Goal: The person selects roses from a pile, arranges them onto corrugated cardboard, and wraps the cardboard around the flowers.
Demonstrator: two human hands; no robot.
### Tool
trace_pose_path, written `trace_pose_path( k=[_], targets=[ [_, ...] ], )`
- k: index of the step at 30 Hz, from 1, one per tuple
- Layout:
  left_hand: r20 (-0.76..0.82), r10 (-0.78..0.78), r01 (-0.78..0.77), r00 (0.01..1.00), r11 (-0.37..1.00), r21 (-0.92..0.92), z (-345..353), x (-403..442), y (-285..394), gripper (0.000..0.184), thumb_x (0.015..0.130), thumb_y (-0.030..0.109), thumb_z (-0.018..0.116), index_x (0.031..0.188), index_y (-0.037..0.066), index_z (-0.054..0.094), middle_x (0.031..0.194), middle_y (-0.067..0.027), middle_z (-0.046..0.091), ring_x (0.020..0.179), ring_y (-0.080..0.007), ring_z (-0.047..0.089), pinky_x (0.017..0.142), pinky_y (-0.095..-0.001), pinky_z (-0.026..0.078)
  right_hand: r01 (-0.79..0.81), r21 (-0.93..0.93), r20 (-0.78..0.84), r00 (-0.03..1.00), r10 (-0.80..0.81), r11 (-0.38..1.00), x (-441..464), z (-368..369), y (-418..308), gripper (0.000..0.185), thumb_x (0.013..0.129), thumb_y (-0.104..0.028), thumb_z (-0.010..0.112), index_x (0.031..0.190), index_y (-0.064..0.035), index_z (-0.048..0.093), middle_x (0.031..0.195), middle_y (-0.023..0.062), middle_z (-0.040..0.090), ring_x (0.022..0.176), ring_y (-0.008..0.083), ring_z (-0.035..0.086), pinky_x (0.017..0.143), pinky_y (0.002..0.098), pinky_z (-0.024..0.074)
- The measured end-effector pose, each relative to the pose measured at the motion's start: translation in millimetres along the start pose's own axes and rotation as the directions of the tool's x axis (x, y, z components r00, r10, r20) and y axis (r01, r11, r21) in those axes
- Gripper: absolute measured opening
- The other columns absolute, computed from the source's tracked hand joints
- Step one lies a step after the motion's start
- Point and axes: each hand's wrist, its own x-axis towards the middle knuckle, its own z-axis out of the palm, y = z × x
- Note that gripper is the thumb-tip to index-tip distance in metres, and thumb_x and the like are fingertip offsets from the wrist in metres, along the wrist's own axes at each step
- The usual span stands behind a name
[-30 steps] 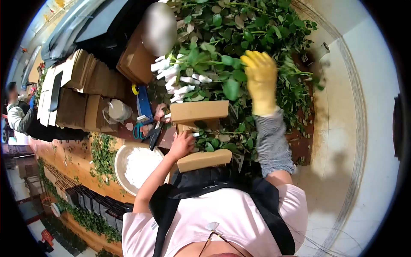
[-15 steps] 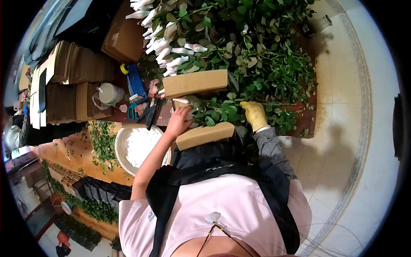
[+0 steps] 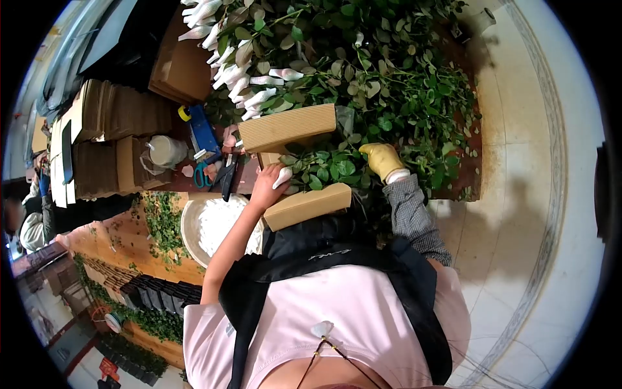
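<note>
A cardboard wrap stands open, with its far flap [image 3: 288,126] and near flap [image 3: 310,206] on either side of leafy stems [image 3: 327,167]. My bare left hand [image 3: 267,185] lies at the wrap's left end, beside a white-netted flower bud [image 3: 282,177]; what its fingers hold, if anything, is hidden. My right hand [image 3: 383,161], in a yellow glove, has its fingers closed at the right part of the stems; what lies in its grasp is too small to make out. A large heap of leafy stems [image 3: 389,84] with white-netted buds [image 3: 236,81] lies beyond the wrap.
Teal scissors [image 3: 201,176], a black-handled tool [image 3: 226,176] and a blue tape dispenser [image 3: 203,133] lie at the left, near a white cup [image 3: 166,150]. A basin of white netting [image 3: 217,227] stands below. Stacked cardboard [image 3: 123,110] and another person [image 3: 35,223] are further left.
My gloved right hand has come down from above the heap to the stems by the wrap. A netted bud now shows beside my left hand. The view has shifted.
</note>
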Motion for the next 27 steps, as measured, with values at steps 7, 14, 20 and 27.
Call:
trace_pose_path(
  k=[7, 14, 20, 27],
  targets=[
    [-0.028, -0.073, 0.069, 0.997, 0.992, -0.105, 11.6, -3.7, -16.4, 0.055, 0.076, 0.017, 0.077, 0.126, 0.005, 0.059, 0.113, -0.0182, 0.064, 0.108, -0.0378, 0.059, 0.094, -0.0445, 0.047, 0.164, 0.158, -0.268, 0.956, -0.118, 0.974, -9.0, 35.2, 28.7, 0.028, 0.087, -0.005, 0.056, 0.107, -0.0131, 0.073, 0.108, 0.0108, 0.07, 0.099, 0.0303, 0.067, 0.088, 0.0405, 0.0537],
    [0.155, 0.116, -0.175, 0.981, 0.877, 0.447, -26.9, 19.9, 32.4, 0.061, 0.067, 0.025, 0.083, 0.121, 0.008, 0.063, 0.137, -0.0192, 0.047, 0.128, -0.0414, 0.043, 0.107, -0.0551, 0.035, 0.044, -0.157, -0.496, 0.86, -0.118, 0.987, -16.5, 42.7, 1.2, 0.007, 0.077, -0.011, 0.063, 0.078, -0.0131, 0.07, 0.079, 0.0086, 0.069, 0.081, 0.0272, 0.068, 0.071, 0.039, 0.0526],
    [0.165, 0.092, -0.143, 0.982, 0.932, 0.332, -25.7, 23.0, 23.9, 0.061, 0.067, 0.022, 0.083, 0.122, 0.008, 0.06, 0.136, -0.0212, 0.048, 0.121, -0.0437, 0.047, 0.101, -0.0533, 0.039, 0.254, 0.187, -0.706, 0.706, -0.05, 0.949, -3.2, 109.7, 27.4, 0.027, 0.077, -0.009, 0.064, 0.103, -0.0078, 0.068, 0.106, 0.0126, 0.068, 0.101, 0.0322, 0.063, 0.09, 0.0395, 0.0505],
    [0.034, -0.062, 0.061, 0.998, 0.998, 0.019, -5.1, 1.3, 3.0, 0.083, 0.069, 0.012, 0.081, 0.142, 0.002, 0.042, 0.128, -0.0184, 0.058, 0.112, -0.0366, 0.057, 0.096, -0.0477, 0.043, 0.227, 0.223, -0.67, 0.742, -0.02, 0.948, -7.8, 105.7, 35.6, 0.031, 0.074, -0.007, 0.067, 0.104, -0.0054, 0.07, 0.109, 0.0174, 0.069, 0.103, 0.0373, 0.063, 0.091, 0.0452, 0.0501]
  ],
)
